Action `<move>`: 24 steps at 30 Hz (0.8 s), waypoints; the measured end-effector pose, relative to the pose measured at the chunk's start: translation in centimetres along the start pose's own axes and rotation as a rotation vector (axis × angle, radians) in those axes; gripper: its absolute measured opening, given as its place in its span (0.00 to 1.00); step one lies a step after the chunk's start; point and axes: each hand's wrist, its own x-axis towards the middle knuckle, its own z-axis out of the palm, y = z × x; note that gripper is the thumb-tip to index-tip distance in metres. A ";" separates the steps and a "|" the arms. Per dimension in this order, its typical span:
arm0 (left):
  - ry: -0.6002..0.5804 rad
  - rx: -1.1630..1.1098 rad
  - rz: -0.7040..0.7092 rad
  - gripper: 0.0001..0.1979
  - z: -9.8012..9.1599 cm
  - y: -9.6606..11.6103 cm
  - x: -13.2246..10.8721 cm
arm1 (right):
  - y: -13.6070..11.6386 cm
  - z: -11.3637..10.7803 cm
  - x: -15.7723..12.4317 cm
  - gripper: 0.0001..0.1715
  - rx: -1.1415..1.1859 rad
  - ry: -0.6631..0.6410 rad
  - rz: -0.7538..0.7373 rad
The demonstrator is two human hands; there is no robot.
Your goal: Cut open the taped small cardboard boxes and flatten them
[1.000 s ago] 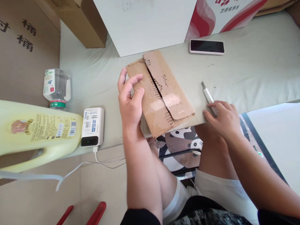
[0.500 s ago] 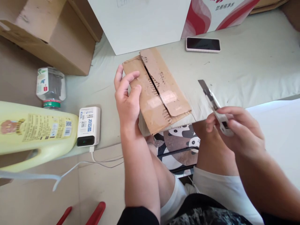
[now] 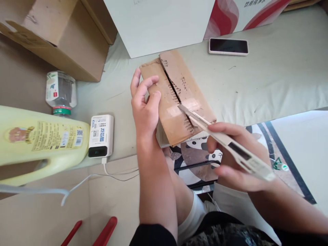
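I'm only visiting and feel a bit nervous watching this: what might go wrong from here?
The knife has its blade out over the tape on the cardboard box; a slip might cut the left hand, which touches the box. Pushed too deep through the slit by the right hand, it could nick any contents, which aren't visible.

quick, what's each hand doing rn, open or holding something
Left hand: closed on one edge of the cardboard box.
Right hand: closed around the utility knife.
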 end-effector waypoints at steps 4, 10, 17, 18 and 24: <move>0.014 -0.015 0.001 0.14 0.3 0.4 -0.1 | 0.1 -0.4 0.7 0.19 -0.189 0.047 -0.153; 0.002 -0.031 -0.008 0.14 0.4 0.9 -0.2 | -0.9 0.2 0.9 0.21 -0.372 0.065 -0.220; -0.026 -0.058 -0.073 0.19 0.2 0.4 0.0 | -2.4 0.8 1.9 0.20 -0.461 0.024 -0.151; -0.031 -0.060 -0.081 0.20 0.2 0.3 0.1 | -2.5 0.8 2.0 0.20 -0.459 0.027 -0.144; -0.010 -0.034 -0.066 0.17 0.3 1.3 -0.1 | -2.5 0.7 2.2 0.17 -0.455 0.040 -0.149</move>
